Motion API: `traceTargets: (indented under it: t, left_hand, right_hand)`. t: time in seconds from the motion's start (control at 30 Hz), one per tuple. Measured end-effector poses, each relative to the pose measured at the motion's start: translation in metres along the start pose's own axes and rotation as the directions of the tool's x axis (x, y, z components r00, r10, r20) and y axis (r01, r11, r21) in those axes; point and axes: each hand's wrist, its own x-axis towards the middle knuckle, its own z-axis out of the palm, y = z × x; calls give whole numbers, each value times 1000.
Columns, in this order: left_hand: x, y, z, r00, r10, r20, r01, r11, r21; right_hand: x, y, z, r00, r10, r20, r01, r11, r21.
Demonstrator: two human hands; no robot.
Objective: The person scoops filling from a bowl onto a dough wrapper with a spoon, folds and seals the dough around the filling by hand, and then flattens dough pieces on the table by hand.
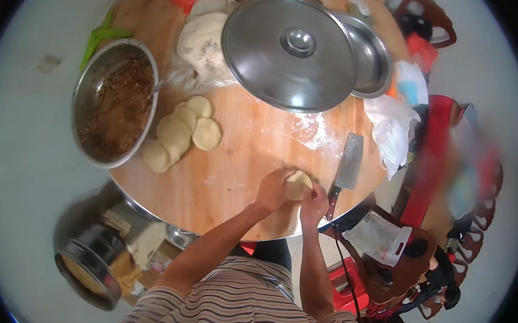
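Near the front edge of the round wooden table [235, 163], a pale dough disc [298, 184] is held between both hands. My left hand [274, 189] has its fingers closed on the disc's left side. On the disc's right edge, my right hand [315, 203] pinches with thumb and fingers. Several flat dough rounds [176, 137] lie partly overlapping to the left. A cleaver [349, 162] rests just right of my right hand, its dark handle toward me. White flour [314, 130] is scattered beyond the hands.
A metal bowl of brown filling [117, 105] stands at the left edge. A large dough mass [204, 45] lies beside a round metal lid [290, 51], which overlaps a metal basin [372, 57]. White plastic bags [389, 128] hang at the right edge.
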Motion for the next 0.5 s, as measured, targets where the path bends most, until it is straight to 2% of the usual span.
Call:
traceTargets:
  t: [0.03, 0.13, 0.2, 0.23, 0.3, 0.33, 0.4, 0.43, 0.47, 0.5]
  left_hand:
    - [10, 1, 2, 999, 46, -8, -45, 993, 107]
    - [26, -5, -26, 996, 87, 17, -88, 991, 104]
    - [29, -18, -59, 991, -46, -122, 47, 999, 6]
    - [27, -19, -73, 990, -44, -131, 46, 999, 16]
    - [25, -21, -101, 945, 36, -325, -8, 996, 87]
    - [20, -38, -107, 941, 36, -335, -5, 996, 91]
    - [1, -67, -110, 935, -118, -335, 114, 993, -29]
    - [-14, -58, -114, 946, -74, -317, 126, 981, 146]
    - [-27, -49, -115, 940, -79, -331, 131, 981, 140]
    - [-40, -43, -112, 946, 114, -304, -19, 954, 299]
  right_hand:
    - [6, -2, 4, 1000, 5, -5, -5, 1000, 2]
    - [14, -16, 21, 999, -40, 25, 40, 999, 6]
    - [18, -42, 44, 990, -73, 122, 77, 997, -24]
    - [20, -51, 55, 989, -79, 126, 81, 997, -11]
    - [23, -69, 73, 947, -59, 317, -29, 963, 268]
    - [23, -71, 75, 944, -68, 324, -24, 962, 273]
    - [22, -74, 74, 927, -112, 357, 63, 987, 148]
    - [24, -69, 71, 910, -107, 400, 70, 992, 106]
    - [25, -63, 69, 905, -117, 409, 81, 991, 106]
    - [25, -66, 62, 943, -167, 288, 179, 984, -16]
